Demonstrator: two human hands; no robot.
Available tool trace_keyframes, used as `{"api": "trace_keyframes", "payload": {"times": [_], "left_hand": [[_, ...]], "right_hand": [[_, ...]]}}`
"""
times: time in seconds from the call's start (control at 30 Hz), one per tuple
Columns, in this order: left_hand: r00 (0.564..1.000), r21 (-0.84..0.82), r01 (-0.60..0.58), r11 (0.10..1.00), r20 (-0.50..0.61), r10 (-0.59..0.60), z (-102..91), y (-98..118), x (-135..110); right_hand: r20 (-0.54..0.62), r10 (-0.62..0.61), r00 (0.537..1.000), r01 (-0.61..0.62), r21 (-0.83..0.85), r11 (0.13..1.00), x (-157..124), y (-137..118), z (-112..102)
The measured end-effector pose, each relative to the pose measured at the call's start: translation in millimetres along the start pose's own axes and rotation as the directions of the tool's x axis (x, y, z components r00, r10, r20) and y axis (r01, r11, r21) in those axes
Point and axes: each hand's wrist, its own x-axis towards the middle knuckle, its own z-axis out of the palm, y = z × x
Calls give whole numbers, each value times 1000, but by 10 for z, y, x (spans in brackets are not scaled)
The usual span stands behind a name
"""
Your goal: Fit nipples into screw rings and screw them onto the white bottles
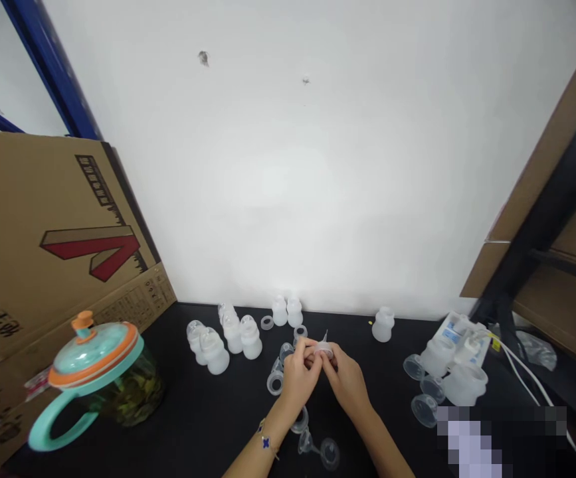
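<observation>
My left hand (299, 373) and my right hand (346, 381) meet above the black table, fingers closed on a whitish baby bottle collar (324, 346). From its top a thin pointed tip sticks up. My fingers partly cover it. Beside my left hand lie loose clear parts, among them a ring-shaped piece (276, 382) and another ring (300, 331). Below, between my forearms, are a funnel-like clear piece (305, 440) and a round clear piece (330, 454). A bracelet (264, 441) circles my left wrist.
Several capped baby bottles (215, 355) stand to the left. Two bottles (280, 311) are near the wall, beside a ring (266, 322). An uncapped bottle (383, 325) stands right. More bottles (464, 384), domed caps (424, 410), a power strip and cables (521, 372) are far right. A teal-lidded jug (96, 358) and cardboard box (43, 226) flank the left.
</observation>
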Motion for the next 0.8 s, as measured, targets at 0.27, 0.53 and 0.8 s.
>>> {"api": "trace_keyframes", "payload": {"times": [0.27,0.53,0.8], "left_hand": [[997,47,-76,996,-18,77,-49,32,2],[994,50,-107,993,-2,108,-39,7,-2],[998,40,-63,997,-5,64,-29,29,-2]], "right_hand": [[8,-4,1000,4,-10,1000,3,4,-12],[5,5,1000,-5,-26,1000,7,18,-10],[-11,7,1000,-7,28,1000,6,13,-16]]}}
